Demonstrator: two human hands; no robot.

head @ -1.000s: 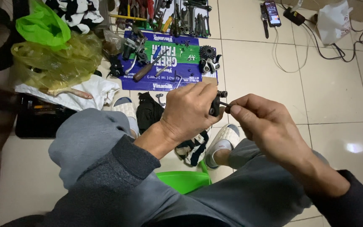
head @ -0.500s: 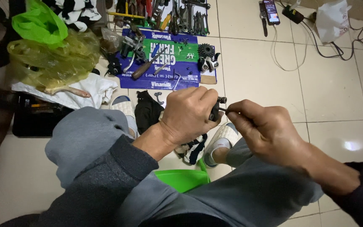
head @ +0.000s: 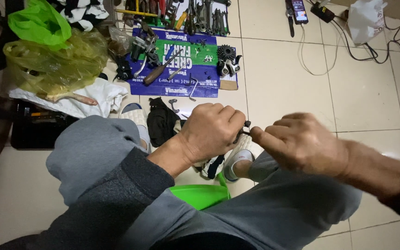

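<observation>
Seated low, we hold both hands together over our knees, above the tiled floor (head: 302,92). Our left hand (head: 211,132) is curled into a fist around a small black part (head: 245,127), of which only the tip shows past the knuckles. Our right hand (head: 302,143) meets that tip with pinched fingertips (head: 257,134), touching it; its shape blurs, so we cannot tell what kind of part it is. Below the hands sit our grey trouser legs and a green stool (head: 200,194). Ahead on the floor lies a blue mat (head: 181,88) strewn with tools and a cog (head: 226,52). A yellow bag (head: 56,65) sits at left, a phone (head: 298,10) at top.
</observation>
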